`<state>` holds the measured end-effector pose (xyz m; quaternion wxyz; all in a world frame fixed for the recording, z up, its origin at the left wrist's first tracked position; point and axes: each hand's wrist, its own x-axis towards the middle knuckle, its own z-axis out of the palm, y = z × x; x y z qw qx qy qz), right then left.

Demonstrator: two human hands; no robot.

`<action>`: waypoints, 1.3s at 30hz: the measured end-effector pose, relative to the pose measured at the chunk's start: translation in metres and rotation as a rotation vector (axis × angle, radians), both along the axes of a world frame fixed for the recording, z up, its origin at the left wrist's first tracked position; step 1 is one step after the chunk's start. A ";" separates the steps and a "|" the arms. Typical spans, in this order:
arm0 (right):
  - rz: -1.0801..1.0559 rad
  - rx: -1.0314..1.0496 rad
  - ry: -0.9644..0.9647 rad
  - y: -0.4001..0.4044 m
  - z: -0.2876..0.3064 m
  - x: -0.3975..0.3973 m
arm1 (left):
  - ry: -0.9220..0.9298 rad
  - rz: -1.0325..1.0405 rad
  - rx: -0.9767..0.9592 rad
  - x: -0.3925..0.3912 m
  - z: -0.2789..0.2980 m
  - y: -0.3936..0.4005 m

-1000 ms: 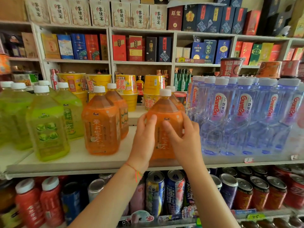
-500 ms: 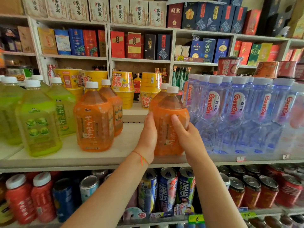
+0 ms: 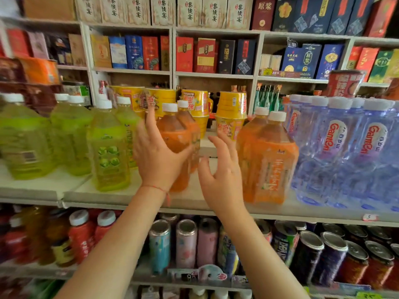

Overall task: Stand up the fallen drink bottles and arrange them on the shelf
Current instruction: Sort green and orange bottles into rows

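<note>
Both hands are up at the drinks shelf (image 3: 133, 197), spread wide and gripping nothing. The left hand (image 3: 158, 157) has its fingers fanned and its palm against the near face of an orange bottle (image 3: 177, 139); whether it actually presses the plastic is hard to tell through the blur. The right hand (image 3: 223, 180) hangs in the gap just to the right of that bottle, fingers loose and apart, touching nothing that I can see. That gap is the one stretch of bare board on the shelf, running from the front lip back toward the yellow cups (image 3: 231, 108) behind. To its right stands a second pair of orange bottles (image 3: 267, 160), upright, white caps on, the front one close to the lip and hard against the row of clear water bottles (image 3: 336, 147). To the left, green bottles (image 3: 108, 152) stand upright, the nearest just beside the left hand. The orange bottle by the left hand is upright too, with another of the same kind tucked right behind it, amber at the shoulder and orange labelled below. Under the shelf edge sits a row of cans (image 3: 185, 244).
</note>
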<state>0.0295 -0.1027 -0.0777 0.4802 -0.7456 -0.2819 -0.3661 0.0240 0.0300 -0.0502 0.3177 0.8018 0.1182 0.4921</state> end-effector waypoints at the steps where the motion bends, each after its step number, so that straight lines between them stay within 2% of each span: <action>1: 0.015 -0.039 0.089 0.010 -0.001 0.005 | 0.066 -0.066 -0.026 0.000 0.000 0.005; 5: 0.036 -0.091 0.416 0.032 0.013 0.029 | 0.112 -0.063 0.060 -0.003 0.004 0.024; 10: 0.017 -0.014 0.516 0.053 0.048 0.061 | 0.124 0.053 0.133 -0.015 -0.001 0.036; 14: 0.078 -0.034 0.616 0.070 0.063 0.079 | 0.106 0.036 0.151 -0.016 -0.003 0.036; 25: -0.156 0.025 0.486 0.039 0.044 0.050 | 0.106 -0.003 0.135 -0.008 -0.009 0.041; 32: 0.021 0.184 0.589 0.013 0.031 0.031 | 0.073 -0.080 0.074 -0.009 -0.012 0.042; 35: -0.027 0.197 0.528 0.011 0.026 0.031 | 0.073 -0.107 0.062 -0.009 -0.012 0.043; 39: -0.062 0.148 0.552 0.011 0.024 0.031 | 0.075 -0.106 0.070 -0.011 -0.011 0.045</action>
